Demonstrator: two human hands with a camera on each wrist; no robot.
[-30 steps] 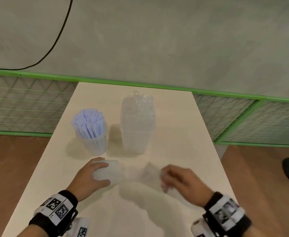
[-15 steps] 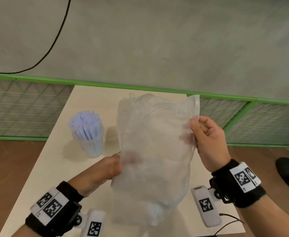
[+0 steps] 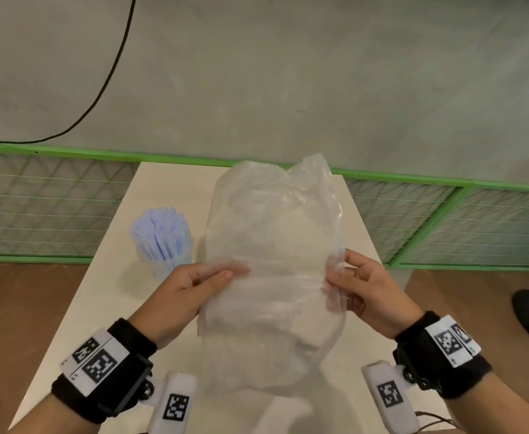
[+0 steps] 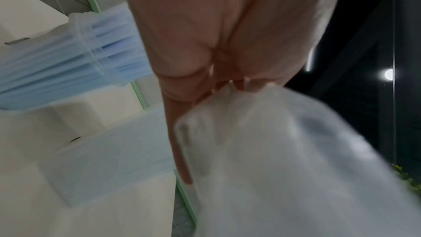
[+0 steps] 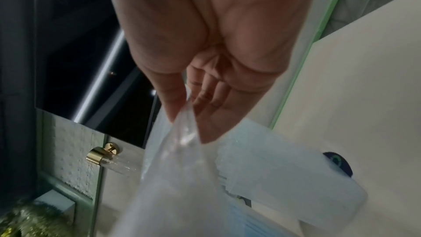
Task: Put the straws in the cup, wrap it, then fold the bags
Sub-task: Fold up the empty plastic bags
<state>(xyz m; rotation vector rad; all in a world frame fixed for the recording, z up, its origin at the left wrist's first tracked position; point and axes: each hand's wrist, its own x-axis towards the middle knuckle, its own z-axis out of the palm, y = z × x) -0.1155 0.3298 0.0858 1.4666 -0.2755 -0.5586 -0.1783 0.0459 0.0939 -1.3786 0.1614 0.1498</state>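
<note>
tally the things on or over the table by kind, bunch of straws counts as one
clear plastic bag held up between left hand and right hand: 1
clear plastic cup on the cream table: 1
bunch of pale blue straws in that cup: 1
tall clear wrapped stack, behind the bag: 1
total: 4

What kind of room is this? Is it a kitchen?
Probably not a kitchen. It looks like a work or test area: a plain pale table stands against a bare grey wall, with green-framed mesh panels beside it, and each wrist wears a marker-tagged camera band.
</note>
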